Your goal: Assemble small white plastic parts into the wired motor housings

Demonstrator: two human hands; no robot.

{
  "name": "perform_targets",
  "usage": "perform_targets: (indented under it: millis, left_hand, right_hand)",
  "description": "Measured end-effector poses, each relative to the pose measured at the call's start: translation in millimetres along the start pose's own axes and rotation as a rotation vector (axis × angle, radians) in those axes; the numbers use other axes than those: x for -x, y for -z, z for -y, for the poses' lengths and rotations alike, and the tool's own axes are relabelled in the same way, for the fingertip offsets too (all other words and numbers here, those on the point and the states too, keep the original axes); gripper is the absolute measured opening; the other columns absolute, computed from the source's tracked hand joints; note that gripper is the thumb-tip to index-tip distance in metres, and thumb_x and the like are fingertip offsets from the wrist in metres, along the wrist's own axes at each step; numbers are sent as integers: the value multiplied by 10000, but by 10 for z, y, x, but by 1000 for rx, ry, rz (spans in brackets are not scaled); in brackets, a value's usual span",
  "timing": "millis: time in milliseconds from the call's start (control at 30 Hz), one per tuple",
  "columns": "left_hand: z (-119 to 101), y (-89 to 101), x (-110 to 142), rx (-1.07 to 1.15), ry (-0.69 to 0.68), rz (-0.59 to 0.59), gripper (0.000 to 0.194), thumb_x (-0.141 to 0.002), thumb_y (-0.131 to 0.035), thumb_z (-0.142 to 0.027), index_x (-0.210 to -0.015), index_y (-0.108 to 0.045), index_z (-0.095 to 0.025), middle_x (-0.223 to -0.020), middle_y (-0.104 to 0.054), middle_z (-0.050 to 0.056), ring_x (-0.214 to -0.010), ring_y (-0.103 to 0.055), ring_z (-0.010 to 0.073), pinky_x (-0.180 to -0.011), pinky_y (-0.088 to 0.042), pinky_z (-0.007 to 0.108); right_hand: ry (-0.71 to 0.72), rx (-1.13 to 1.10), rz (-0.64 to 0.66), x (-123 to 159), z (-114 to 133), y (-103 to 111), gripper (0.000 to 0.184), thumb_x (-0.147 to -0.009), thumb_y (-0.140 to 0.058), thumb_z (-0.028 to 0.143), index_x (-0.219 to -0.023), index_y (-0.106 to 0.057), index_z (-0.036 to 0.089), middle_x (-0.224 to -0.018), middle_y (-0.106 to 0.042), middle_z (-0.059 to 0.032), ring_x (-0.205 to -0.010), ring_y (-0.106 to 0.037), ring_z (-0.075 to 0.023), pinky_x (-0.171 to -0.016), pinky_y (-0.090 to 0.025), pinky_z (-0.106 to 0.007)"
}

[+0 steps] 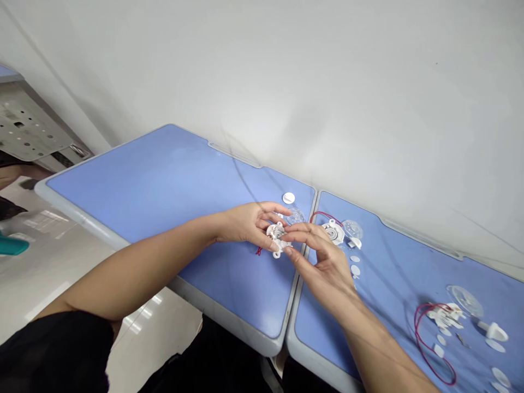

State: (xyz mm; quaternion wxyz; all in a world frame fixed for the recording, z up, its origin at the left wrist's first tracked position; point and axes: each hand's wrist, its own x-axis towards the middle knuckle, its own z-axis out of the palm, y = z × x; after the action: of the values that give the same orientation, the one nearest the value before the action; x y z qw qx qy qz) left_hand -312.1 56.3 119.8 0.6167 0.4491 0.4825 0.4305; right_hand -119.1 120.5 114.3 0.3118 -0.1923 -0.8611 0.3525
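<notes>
In the head view, the blue worktop (135,180) stretches wide leftward, its back edge along the wall (327,109), while near the seam (291,305) the half-curled left hand (249,221) holds a white plastic part (278,238) whose side the partly bent right hand (327,267) touches, gripping or not I cannot tell.

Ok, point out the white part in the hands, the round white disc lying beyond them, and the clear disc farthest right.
White part (279,231): head view, on its exposed upper face.
Round white disc (289,198): head view, middle of its top.
Clear disc (465,300): head view, middle of its see-through face.
</notes>
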Motion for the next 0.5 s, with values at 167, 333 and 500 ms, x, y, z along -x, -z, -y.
perform_targets:
  millis: [167, 333, 500]
  left_hand:
    - [8, -4, -2, -12, 12, -10, 816, -580, -825, -144, -1315, -478, -216, -1258, -523, 161, -818, -664, 169, -643, -545, 297]
    - [6, -2, 3, 3, -13, 12, 776, -587, -817, -120, -1292, -505, -213, -1288, -528, 160, -849, -657, 150, -684, -534, 276]
    - [7, -1, 10, 20, 1, 52, 751, -604, -802, -103, -1285, -505, -213, -1304, -543, 146, -882, -657, 145, -714, -528, 267]
  right_hand:
    - [11, 61, 26, -3, -4, 13, 132, -834, -616, 204, -905, -685, 290, -1086, -667, -40, -1049, -598, -236, -927, -451, -451]
    - [37, 75, 53, -4, -3, 21, 132, -851, -595, 205, -914, -676, 288, -1122, -655, -43, -1069, -589, -239, -945, -445, -463]
    - [63, 84, 90, -3, -4, 22, 148, -857, -588, 183, -930, -670, 283, -1119, -649, -48, -1082, -581, -238, -964, -423, -473]
